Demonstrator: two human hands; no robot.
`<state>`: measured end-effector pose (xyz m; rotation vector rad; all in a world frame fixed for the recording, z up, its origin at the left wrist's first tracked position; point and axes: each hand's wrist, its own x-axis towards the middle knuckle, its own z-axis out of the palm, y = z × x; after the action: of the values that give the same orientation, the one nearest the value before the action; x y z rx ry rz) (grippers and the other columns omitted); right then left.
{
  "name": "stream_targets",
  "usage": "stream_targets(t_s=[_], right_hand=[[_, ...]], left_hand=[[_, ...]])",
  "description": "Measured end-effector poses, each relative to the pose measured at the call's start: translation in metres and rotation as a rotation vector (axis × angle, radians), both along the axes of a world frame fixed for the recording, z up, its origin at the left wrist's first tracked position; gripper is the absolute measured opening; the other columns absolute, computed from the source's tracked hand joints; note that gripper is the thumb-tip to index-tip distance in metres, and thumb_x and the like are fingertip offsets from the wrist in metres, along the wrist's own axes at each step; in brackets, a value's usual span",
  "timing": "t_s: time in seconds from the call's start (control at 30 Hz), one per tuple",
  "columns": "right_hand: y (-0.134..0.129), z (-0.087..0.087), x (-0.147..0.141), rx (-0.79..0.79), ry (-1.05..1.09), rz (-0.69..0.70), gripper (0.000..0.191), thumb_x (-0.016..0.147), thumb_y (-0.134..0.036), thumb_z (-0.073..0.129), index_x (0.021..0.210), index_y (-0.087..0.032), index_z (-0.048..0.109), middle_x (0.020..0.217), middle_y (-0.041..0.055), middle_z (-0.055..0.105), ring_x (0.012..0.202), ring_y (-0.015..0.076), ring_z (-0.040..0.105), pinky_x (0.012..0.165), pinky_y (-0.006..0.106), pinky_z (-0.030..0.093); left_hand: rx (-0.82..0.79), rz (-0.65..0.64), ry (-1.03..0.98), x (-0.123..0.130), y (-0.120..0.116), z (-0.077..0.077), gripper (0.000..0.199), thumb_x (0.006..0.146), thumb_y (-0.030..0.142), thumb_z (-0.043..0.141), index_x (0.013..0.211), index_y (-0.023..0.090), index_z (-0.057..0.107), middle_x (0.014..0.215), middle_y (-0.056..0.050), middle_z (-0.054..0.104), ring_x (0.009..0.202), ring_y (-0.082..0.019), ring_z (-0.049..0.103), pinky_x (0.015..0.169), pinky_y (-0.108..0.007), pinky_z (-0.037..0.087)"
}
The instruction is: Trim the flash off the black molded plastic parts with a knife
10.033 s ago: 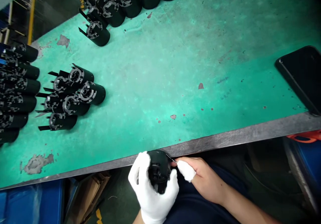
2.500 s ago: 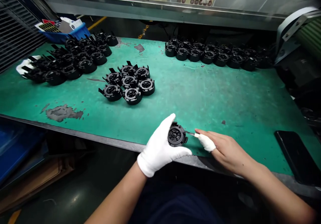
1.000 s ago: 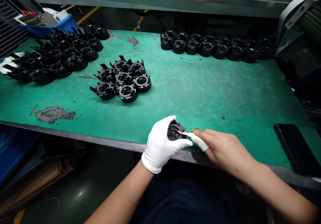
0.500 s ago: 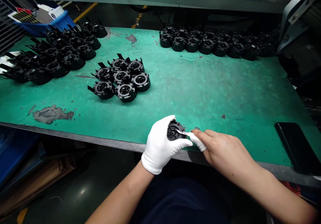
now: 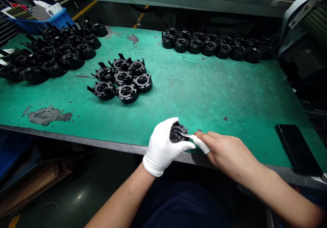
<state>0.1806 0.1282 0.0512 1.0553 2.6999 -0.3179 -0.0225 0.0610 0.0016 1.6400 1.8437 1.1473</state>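
My left hand [image 5: 160, 146], in a white glove, is closed around a round black plastic part [image 5: 176, 134] with ringed ribs on its face, held above the bench's front edge. My right hand [image 5: 224, 149] is bare apart from a white covering on the thumb. It pinches a small tool with a thin, pale, curved blade [image 5: 186, 135], possibly a deburring knife; its handle is hidden in the fingers. The blade's tip rests on or just over the face of the black part, right of its centre.
A cluster of similar black parts [image 5: 123, 77] stands on the green bench top [image 5: 194, 95]. More parts [image 5: 61, 50] fill the left, and a double row [image 5: 209, 45] lines the back right. A blue bin [image 5: 46, 21] stands back left, a black phone [image 5: 297, 149] front right.
The view has shifted slightly, so the bench things sit a little farther left. Both hands keep the same hold, with the blade still at the black part's face.
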Motion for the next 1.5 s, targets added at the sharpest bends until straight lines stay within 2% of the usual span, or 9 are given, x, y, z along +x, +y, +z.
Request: stream_targets(t_s=[0.23,0.6,0.93,1.07,1.2,1.27,1.33,1.43,1.5], right_hand=[[-0.019,0.008,-0.009,0.136,-0.059,-0.075,0.056,0.08,-0.008,0.051,0.133,-0.026,0.06,0.088,0.0052,0.073,0.065,0.0181,0.066,0.051,0.025,0.038],[-0.005,0.004,0.0,0.067,-0.048,-0.005,0.051,0.09,-0.015,0.048,0.139,-0.027,0.056,0.095,0.0036,0.072,0.074,0.0208,0.069,0.051,0.029,0.039],[-0.028,0.01,-0.013,0.156,-0.066,-0.135,0.055,0.083,-0.009,0.053,0.136,-0.022,0.06,0.088,0.0072,0.075,0.065,0.0197,0.069,0.052,0.026,0.048],[-0.026,0.0,-0.001,0.074,0.037,-0.18,0.05,0.09,-0.012,0.047,0.138,-0.021,0.057,0.107,0.0095,0.075,0.081,0.0247,0.073,0.065,0.035,0.058],[-0.011,-0.006,0.024,0.007,0.294,-0.192,0.043,0.096,-0.018,0.044,0.136,-0.026,0.058,0.13,0.0041,0.068,0.111,0.0235,0.068,0.091,0.037,0.056],[-0.003,-0.006,0.032,-0.048,0.377,-0.158,0.04,0.097,-0.02,0.044,0.132,-0.027,0.061,0.13,0.0015,0.069,0.115,0.0208,0.066,0.094,0.034,0.054],[0.003,-0.005,0.034,-0.113,0.389,-0.106,0.039,0.096,-0.02,0.044,0.129,-0.027,0.062,0.128,0.0007,0.07,0.113,0.0199,0.067,0.092,0.033,0.054],[0.008,-0.006,0.024,-0.158,0.326,-0.038,0.038,0.095,-0.022,0.046,0.129,-0.027,0.063,0.125,0.0025,0.071,0.106,0.0221,0.069,0.088,0.036,0.056],[0.011,-0.007,0.014,-0.167,0.276,0.006,0.039,0.094,-0.021,0.047,0.129,-0.027,0.063,0.12,0.0036,0.073,0.101,0.0235,0.071,0.084,0.037,0.056]], left_hand=[[-0.009,-0.024,-0.006,-0.003,0.0,-0.002,0.086,0.063,0.062,0.083,0.13,0.02,0.051,0.123,-0.011,0.067,0.117,-0.031,0.065,0.104,-0.045,0.052],[-0.011,-0.057,-0.032,-0.003,0.002,-0.001,0.084,0.063,0.062,0.084,0.128,0.02,0.051,0.109,-0.007,0.071,0.103,-0.026,0.07,0.098,-0.042,0.055],[0.037,-0.003,0.021,0.002,-0.002,-0.009,0.083,0.067,0.061,0.083,0.13,0.017,0.051,0.114,-0.009,0.069,0.109,-0.027,0.067,0.102,-0.044,0.053],[0.059,0.037,0.072,0.004,-0.005,-0.013,0.085,0.065,0.063,0.082,0.13,0.016,0.053,0.125,-0.013,0.065,0.118,-0.03,0.063,0.106,-0.047,0.05],[-0.008,-0.187,0.069,-0.014,0.008,-0.003,0.094,0.057,0.067,0.084,0.132,0.02,0.054,0.129,-0.011,0.065,0.121,-0.03,0.062,0.109,-0.046,0.049],[-0.071,-0.36,0.074,-0.03,0.017,0.007,0.092,0.057,0.064,0.085,0.134,0.025,0.054,0.134,-0.008,0.063,0.126,-0.03,0.059,0.112,-0.046,0.047],[-0.108,-0.446,0.071,-0.045,0.021,0.016,0.096,0.06,0.061,0.085,0.141,0.028,0.047,0.146,-0.008,0.053,0.137,-0.031,0.05,0.117,-0.047,0.041],[-0.128,-0.323,0.035,-0.048,0.011,0.023,0.118,0.057,0.064,0.085,0.153,0.026,0.028,0.16,-0.012,0.032,0.148,-0.035,0.032,0.122,-0.052,0.032],[-0.137,-0.183,0.008,-0.035,-0.001,0.02,0.127,0.053,0.067,0.085,0.154,0.022,0.022,0.16,-0.016,0.03,0.147,-0.037,0.032,0.121,-0.054,0.032]])
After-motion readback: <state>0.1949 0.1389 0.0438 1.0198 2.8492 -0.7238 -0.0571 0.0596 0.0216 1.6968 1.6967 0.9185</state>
